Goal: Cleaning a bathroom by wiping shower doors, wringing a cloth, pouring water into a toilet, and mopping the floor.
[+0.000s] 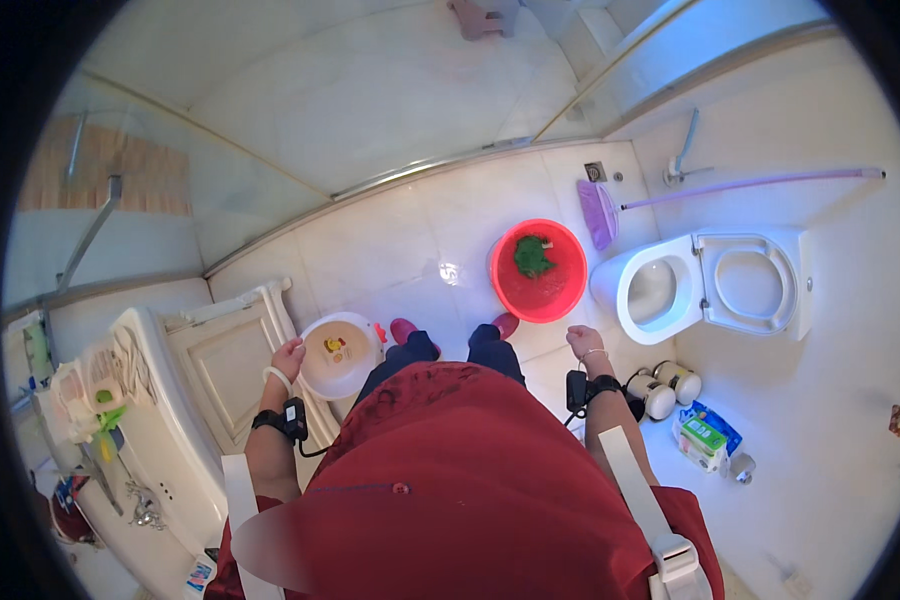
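Note:
My left hand (288,357) hangs beside the rim of a white basin (315,380) with a yellow cartoon on its bottom. Its fingers are curled together, and nothing shows in them. On the other side, my right hand (584,342) is closed in a loose fist, holding nothing that I can see. It is nearest to the toilet (618,290) and a red basin (498,290). Water and a green bundle (533,257), perhaps a cloth or mesh, are in the red basin. Both basins stand on the tiled floor around my feet.
The toilet's lid is up. A purple broom (598,215) leans at the right wall. White canisters (678,382) and green-and-blue packs (705,438) sit on the floor at right. A cabinet (220,375) with a washbasin is at left. A glass partition's bottom rail (420,170) crosses ahead.

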{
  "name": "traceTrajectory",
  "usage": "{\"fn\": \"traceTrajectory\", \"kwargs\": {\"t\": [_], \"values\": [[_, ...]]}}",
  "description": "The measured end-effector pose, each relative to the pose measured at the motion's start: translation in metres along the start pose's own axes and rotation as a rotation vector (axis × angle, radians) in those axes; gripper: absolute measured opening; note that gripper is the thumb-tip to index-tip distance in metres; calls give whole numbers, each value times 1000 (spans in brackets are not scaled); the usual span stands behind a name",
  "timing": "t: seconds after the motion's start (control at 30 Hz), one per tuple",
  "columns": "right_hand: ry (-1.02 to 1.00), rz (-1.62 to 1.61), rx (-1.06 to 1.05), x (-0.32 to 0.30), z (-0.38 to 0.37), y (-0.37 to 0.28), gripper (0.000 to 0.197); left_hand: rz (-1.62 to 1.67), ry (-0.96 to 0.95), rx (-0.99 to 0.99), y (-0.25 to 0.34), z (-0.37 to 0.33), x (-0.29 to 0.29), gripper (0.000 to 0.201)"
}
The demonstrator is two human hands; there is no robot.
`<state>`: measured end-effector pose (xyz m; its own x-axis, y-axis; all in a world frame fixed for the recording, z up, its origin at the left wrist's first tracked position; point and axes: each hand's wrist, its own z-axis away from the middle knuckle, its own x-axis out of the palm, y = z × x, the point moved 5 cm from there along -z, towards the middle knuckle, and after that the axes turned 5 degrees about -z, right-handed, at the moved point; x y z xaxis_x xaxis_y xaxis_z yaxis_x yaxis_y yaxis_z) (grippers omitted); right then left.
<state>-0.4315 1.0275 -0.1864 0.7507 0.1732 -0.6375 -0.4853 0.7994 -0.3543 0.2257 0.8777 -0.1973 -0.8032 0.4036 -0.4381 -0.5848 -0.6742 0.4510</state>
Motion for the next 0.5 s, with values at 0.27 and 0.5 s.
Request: {"fn": "traceTrajectory", "kwargs": {"t": [0.27,0.5], "values": [[53,-126,88,-38,3,117,29,-230,-23,30,66,15,51,39],[33,-212,90,-82,-12,166,30,-503,-232,351,247,19,163,26]]}}
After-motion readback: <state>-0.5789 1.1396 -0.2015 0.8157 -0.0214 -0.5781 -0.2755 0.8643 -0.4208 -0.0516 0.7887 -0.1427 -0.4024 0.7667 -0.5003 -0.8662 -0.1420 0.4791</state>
